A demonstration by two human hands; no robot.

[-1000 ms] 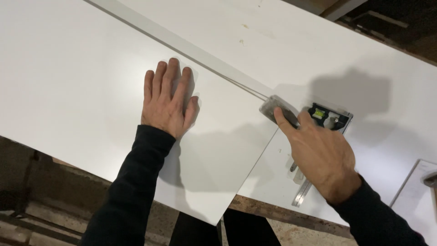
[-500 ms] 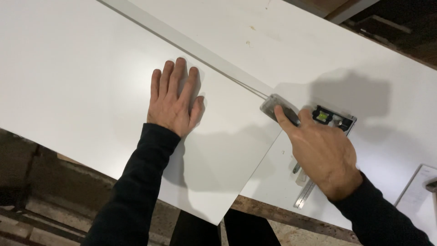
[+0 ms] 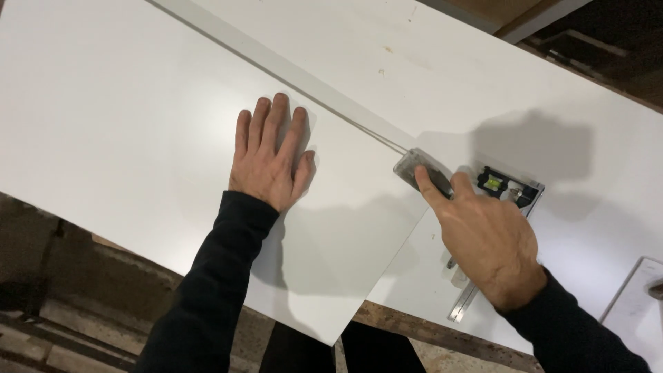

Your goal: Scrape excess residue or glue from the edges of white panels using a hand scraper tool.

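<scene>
white panel [image 3: 138, 124] | flat, under left palm || combination square [image 3: 507, 186] | flat, against panel's end edge

Bright overhead light glares off the white panel [image 3: 124, 117]; hard shadows fall right; sharp focus

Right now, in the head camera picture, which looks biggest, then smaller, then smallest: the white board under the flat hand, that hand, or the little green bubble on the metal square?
1. White board, by far the biggest.
2. Left hand, lying flat on it.
3. Green bubble vial in the combination square, tiny.
</scene>
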